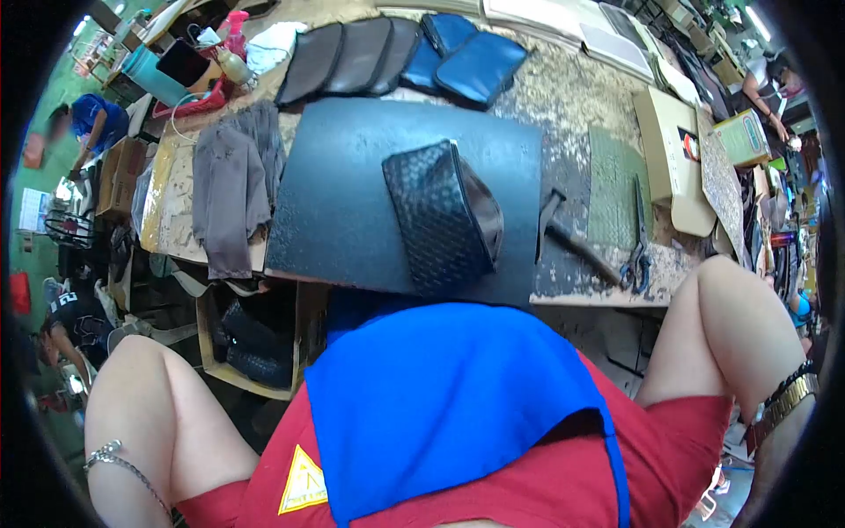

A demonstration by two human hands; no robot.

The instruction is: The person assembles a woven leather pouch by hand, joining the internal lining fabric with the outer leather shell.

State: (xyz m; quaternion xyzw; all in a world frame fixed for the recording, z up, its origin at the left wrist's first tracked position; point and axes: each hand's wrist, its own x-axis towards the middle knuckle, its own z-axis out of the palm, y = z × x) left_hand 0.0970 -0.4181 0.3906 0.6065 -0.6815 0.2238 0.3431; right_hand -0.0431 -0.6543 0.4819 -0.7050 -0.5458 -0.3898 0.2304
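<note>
A black woven pouch point(436, 216) lies half open on a black mat point(343, 185) in the middle of the workbench, straight ahead of me. Both my arms are bent out to the sides, well short of the bench. My left wrist point(119, 458) carries a silver bracelet at the lower left. At the lower right, my right wrist point(788, 400) carries a gold watch and a bead band. Both hands run off the frame past the wrists, so their fingers are hidden. Neither arm touches anything on the bench. A blue apron over a red shirt fills the bottom.
A hammer point(572, 246), scissors point(638, 260) and a green mat point(616, 180) lie right of the black mat. A grey cloth point(233, 189) hangs on the left. Dark pouches point(352, 57) and blue pouches point(475, 62) line the back. Cardboard point(673, 150) sits right. Other people work at left point(88, 123) and right point(766, 79).
</note>
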